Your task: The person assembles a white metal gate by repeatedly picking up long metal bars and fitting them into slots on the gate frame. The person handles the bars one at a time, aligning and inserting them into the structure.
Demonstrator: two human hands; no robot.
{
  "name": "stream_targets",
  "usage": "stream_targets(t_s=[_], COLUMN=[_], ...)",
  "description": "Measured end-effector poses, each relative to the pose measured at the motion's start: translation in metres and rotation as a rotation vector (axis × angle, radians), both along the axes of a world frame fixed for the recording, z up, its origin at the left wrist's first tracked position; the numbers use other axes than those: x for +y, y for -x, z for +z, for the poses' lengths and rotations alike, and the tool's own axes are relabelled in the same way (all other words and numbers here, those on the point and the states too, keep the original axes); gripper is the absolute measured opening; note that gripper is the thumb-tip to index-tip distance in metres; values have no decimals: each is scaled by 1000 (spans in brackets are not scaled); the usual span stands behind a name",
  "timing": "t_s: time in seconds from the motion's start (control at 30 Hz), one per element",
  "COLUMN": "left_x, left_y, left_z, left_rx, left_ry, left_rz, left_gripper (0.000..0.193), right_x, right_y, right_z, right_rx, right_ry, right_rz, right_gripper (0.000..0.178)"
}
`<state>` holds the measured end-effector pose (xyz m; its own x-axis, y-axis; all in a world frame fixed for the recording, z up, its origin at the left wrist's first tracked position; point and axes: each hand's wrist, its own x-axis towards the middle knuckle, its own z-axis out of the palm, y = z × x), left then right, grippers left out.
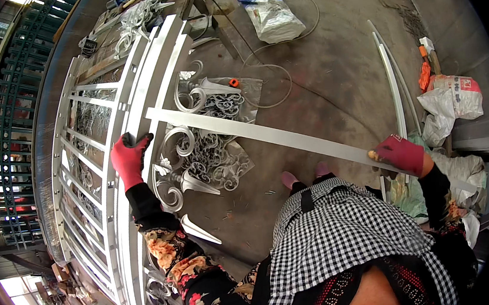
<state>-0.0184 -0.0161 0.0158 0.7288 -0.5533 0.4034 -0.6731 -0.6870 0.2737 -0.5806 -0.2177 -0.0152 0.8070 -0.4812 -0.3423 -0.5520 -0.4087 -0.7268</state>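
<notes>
My right hand (401, 156), in a red and black work glove, is closed around the near end of a long white metal bar (266, 134). The bar slants up to the left, and its far end lies across a stack of white metal rails (141, 86). In a matching glove, my left hand (130, 157) is curled over a rail of that stack, its dark fingertips bent at the edge; the far side of its grip is hidden. Beside the stack is a white barred frame (85, 196). Scrolled metal ornaments (190, 92) lie just right of my left hand.
Small curled metal pieces (210, 138) are heaped on plastic sheeting on the floor. An orange tape measure (233, 83) is near them. A hose (291, 82) loops past a white and blue sack (272, 15). Long strips (390, 77) and more sacks (456, 97) line the right side.
</notes>
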Motion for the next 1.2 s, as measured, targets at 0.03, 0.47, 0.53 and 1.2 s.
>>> stream_targets(t_s=[0.03, 0.47, 0.53, 1.2], left_x=[-2, 11, 3, 16], left_y=[5, 7, 18, -4], left_z=[4, -1, 12, -18], left_rx=[11, 16, 86, 153], left_ry=[-52, -131, -168, -211], left_rz=[21, 40, 79, 40], left_gripper=[57, 64, 61, 57], right_x=[-6, 8, 8, 35], right_y=[-2, -12, -10, -34], right_z=[2, -15, -25, -47], right_rx=[42, 84, 24, -18], right_ry=[-62, -172, 44, 443], right_rz=[7, -194, 5, 212], right_gripper=[21, 35, 26, 15])
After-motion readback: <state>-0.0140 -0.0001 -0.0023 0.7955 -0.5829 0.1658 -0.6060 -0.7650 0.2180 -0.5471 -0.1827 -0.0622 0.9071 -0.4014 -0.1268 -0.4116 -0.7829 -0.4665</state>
